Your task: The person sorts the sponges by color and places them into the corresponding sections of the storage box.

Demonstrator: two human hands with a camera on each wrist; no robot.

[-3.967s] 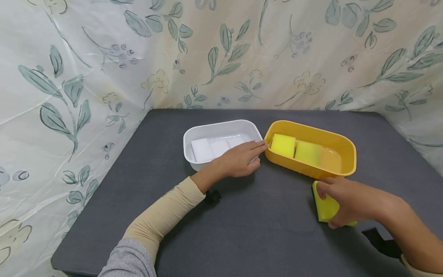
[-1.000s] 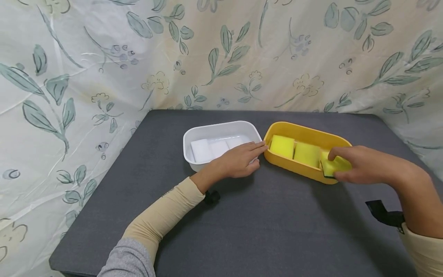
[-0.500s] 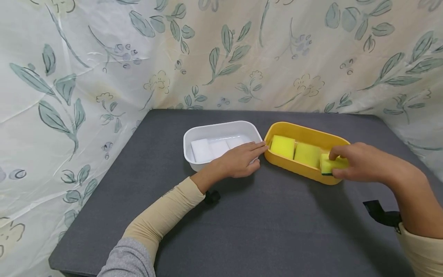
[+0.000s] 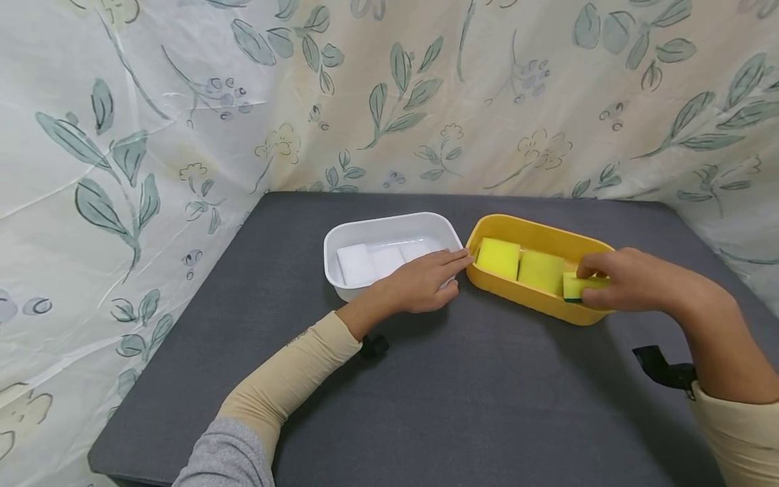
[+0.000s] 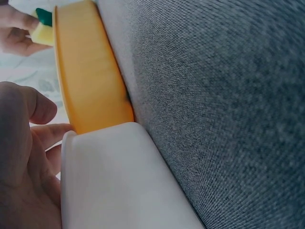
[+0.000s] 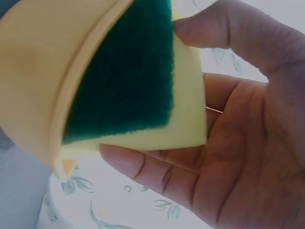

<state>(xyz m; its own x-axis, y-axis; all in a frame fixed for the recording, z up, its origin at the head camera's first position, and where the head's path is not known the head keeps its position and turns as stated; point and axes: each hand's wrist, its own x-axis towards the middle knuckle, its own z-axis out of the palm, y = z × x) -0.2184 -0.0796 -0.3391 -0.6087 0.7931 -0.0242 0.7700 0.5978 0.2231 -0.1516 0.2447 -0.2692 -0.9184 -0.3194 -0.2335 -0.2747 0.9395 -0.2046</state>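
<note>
My right hand [image 4: 639, 281] pinches a yellow sponge with a green scouring side [image 6: 128, 76] between thumb and fingers, at the right end of the yellow tub [image 4: 523, 297]. In the right wrist view the sponge is tilted and partly behind the tub's rim. Two more yellow sponges [image 4: 499, 258] [image 4: 541, 272] lie side by side in that tub. My left hand [image 4: 422, 281] lies over the near right corner of the white tub [image 4: 389, 221], fingers straight, fingertips at the yellow tub's left end. White blocks [image 4: 356, 264] sit in the white tub, partly hidden by this hand.
Both tubs stand close together toward the back of a dark grey table [image 4: 456, 406]. A leaf-patterned curtain [image 4: 402, 101] hangs behind the table and along its left side. A black strap [image 4: 663, 368] is at the right wrist.
Four seconds ago the right hand was over the sponge on the table before the yellow tub. It has since lifted the sponge to the tub's right end and tilted it. The left hand stays put.
</note>
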